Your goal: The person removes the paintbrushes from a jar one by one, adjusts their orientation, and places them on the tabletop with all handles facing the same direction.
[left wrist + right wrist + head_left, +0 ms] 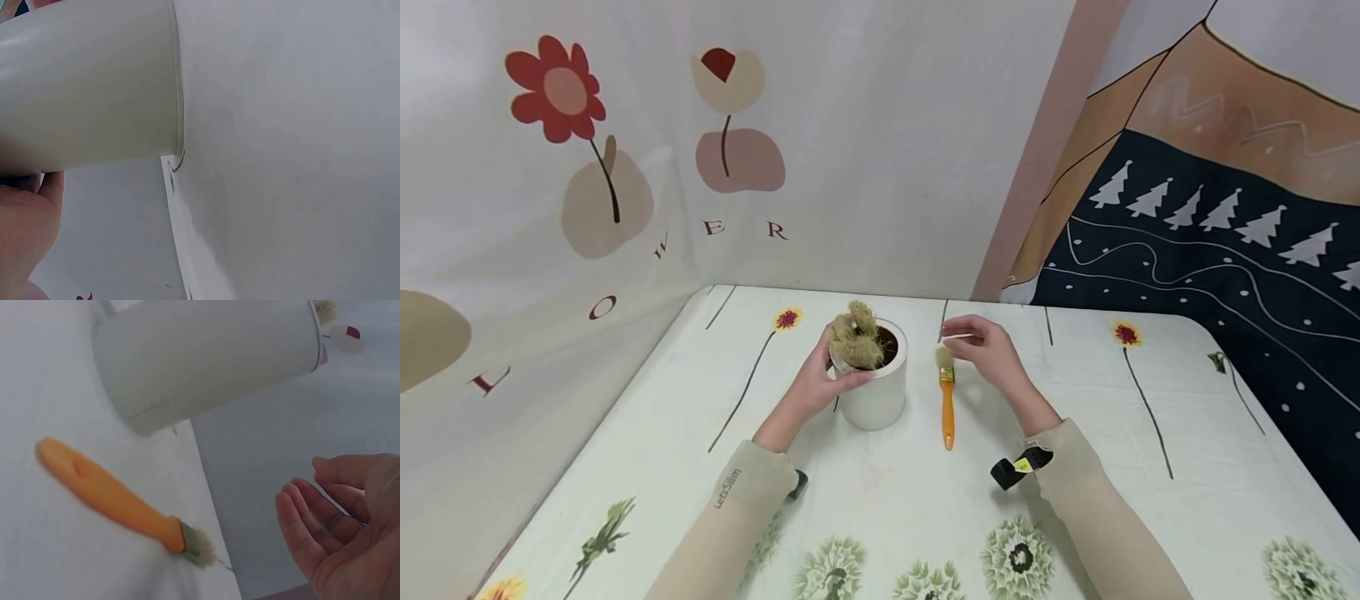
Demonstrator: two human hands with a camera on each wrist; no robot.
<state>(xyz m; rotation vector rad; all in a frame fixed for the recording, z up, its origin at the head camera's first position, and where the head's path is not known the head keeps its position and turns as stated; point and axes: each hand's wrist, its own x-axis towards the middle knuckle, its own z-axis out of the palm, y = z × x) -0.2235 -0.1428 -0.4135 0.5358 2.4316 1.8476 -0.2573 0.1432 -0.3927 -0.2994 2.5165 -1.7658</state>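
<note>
A white cylindrical pot (874, 404) stands upright on the table, with a dried, fuzzy beige-green plant (856, 346) and dark soil inside its rim. My left hand (815, 383) grips the pot at its upper left side, the thumb near the front of the rim; some of its fingers are hidden behind the pot. To the pot's right lies a paintbrush (947, 408) with an orange handle and pale bristles. Above the bristle end hovers my right hand (988, 350), its fingers loosely bent. Nothing is between them in the right wrist view, where the brush (112, 494) lies apart from the hand.
A white tablecloth (880, 492) printed with flowers covers the table. Behind it hangs a pale cloth (865, 150) with flowers and letters; a dark cloth (1187, 267) with white trees hangs at the right. Each wrist carries a black device (1018, 468).
</note>
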